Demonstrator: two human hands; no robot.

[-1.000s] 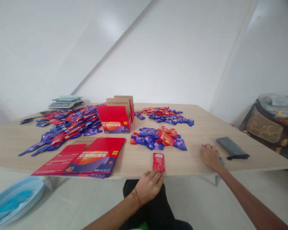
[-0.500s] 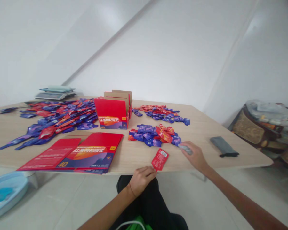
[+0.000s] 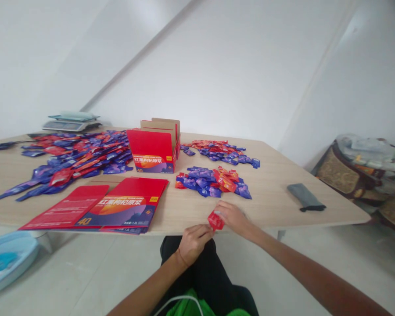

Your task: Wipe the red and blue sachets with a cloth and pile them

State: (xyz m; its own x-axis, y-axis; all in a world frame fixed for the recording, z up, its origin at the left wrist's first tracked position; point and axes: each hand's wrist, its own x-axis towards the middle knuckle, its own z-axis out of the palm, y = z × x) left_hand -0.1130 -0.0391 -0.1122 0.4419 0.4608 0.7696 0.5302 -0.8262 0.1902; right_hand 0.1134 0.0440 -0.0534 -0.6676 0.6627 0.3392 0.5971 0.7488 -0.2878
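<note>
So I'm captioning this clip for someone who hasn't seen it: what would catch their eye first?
Probably the red open carton standing mid-table, with a big spill of purple and red sachets to its left. Next, at the near edge, the left hand and right hand meet on one red sachet, beside the flat cartons.

plain packing room: sachet piles (image 3: 69, 158), flat cartons (image 3: 118, 208), a scale (image 3: 70, 123)
</note>
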